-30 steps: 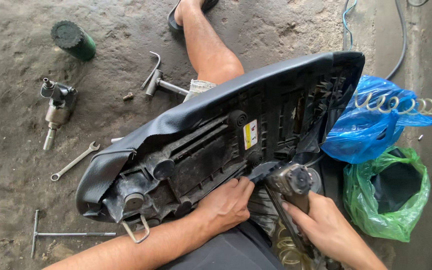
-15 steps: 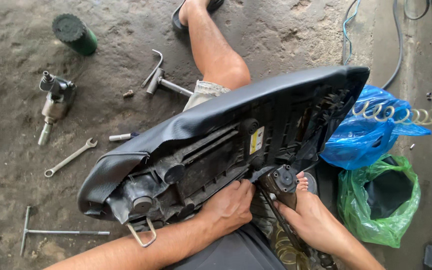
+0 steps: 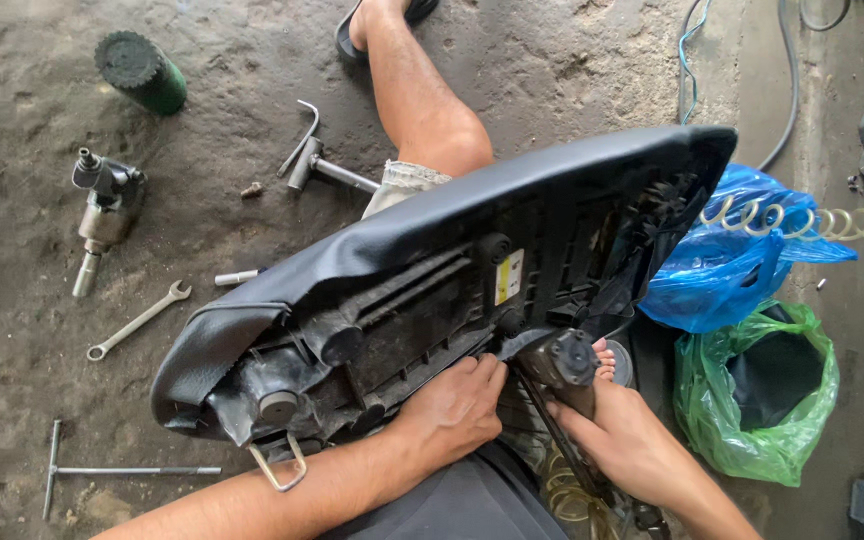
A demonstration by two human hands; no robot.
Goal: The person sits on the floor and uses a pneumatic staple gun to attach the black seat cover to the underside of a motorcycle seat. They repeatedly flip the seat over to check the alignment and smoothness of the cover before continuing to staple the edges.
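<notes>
Seat (image 3: 432, 260) across lap, wrenches (image 3: 137, 320) left on floor (image 3: 12, 260), bags (image 3: 752, 390) right

right hand (image 3: 624, 440): fingers hidden behind tool (image 3: 564, 368) | forearms cut by bottom edge

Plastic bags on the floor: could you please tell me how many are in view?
2: a blue bag beside the seat's right end, and a green bag just below it. Others may be hidden.
</notes>
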